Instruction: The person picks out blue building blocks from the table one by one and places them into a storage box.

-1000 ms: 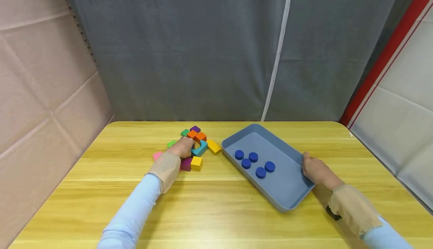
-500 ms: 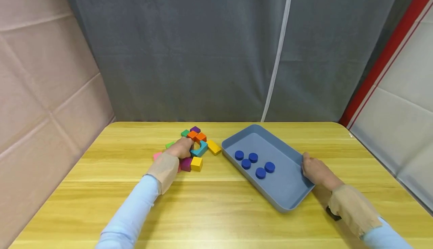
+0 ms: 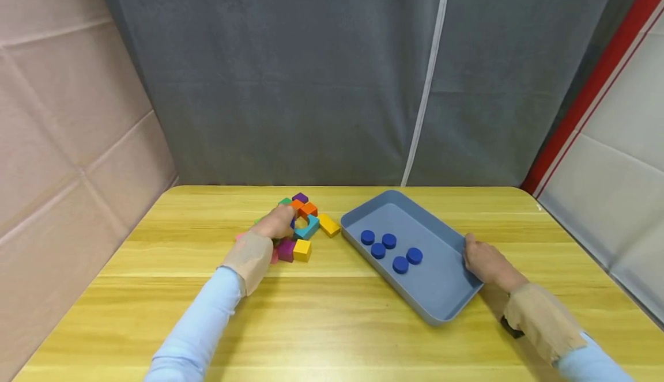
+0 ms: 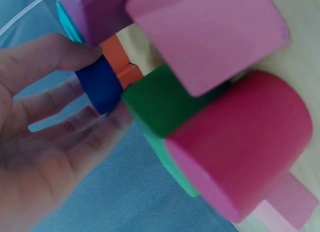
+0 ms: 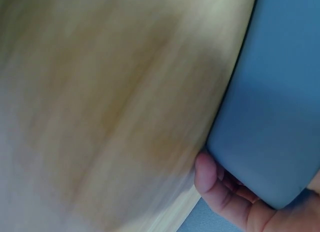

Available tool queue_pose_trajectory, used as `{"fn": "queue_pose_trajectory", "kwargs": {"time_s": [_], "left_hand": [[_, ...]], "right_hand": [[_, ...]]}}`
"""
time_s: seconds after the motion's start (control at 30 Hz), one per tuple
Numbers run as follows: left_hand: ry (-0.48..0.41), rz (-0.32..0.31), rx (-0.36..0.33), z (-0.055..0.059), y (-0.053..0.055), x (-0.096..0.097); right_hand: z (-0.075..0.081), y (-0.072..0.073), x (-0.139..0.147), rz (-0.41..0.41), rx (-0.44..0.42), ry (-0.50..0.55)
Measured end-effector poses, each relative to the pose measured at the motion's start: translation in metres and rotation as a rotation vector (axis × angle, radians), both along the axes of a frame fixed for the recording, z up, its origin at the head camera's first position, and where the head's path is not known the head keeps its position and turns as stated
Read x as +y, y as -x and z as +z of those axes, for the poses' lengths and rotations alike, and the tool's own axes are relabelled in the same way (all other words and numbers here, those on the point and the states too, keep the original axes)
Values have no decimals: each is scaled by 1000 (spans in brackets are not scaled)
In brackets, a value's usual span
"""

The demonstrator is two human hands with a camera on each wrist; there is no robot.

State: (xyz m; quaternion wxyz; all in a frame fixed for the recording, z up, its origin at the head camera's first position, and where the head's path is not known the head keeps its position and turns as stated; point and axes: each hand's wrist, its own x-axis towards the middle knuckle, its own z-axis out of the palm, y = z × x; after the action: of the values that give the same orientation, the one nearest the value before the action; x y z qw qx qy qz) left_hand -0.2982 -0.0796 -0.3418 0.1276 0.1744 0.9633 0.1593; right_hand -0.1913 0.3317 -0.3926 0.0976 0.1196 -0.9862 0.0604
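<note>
My left hand point(image 3: 275, 224) is among the coloured blocks and pinches a dark blue disc point(image 4: 101, 86) between thumb and fingertips. In the left wrist view, a dark green block point(image 4: 167, 103), a red cylinder point(image 4: 245, 142) and a pink block point(image 4: 215, 34) lie close by. Just right of that hand is a turquoise arch block point(image 3: 307, 229). My right hand point(image 3: 490, 262) grips the right rim of a grey-blue tray point(image 3: 433, 290), its fingers curled at the tray's edge in the right wrist view. Several blue discs point(image 3: 378, 250) lie in the tray's left part.
Around the left hand lie orange blocks point(image 3: 309, 209), a purple block point(image 3: 286, 249) and a yellow cube point(image 3: 302, 250). Another yellow block point(image 3: 329, 225) is close to the tray's left corner. The wooden table point(image 3: 332, 336) ends at a grey curtain point(image 3: 290, 82) behind.
My left hand has risen slightly and shifted a little left, and blue now shows at its fingertips in the head view. The right hand and the tray stay where they were.
</note>
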Motion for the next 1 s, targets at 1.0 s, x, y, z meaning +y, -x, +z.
{"fn": "queue_pose_trajectory", "kwargs": {"time_s": [1.0], "left_hand": [[-108,-189,290,15,-6,22]], "right_hand": [[0,0,-2,-21,-47,9]]}}
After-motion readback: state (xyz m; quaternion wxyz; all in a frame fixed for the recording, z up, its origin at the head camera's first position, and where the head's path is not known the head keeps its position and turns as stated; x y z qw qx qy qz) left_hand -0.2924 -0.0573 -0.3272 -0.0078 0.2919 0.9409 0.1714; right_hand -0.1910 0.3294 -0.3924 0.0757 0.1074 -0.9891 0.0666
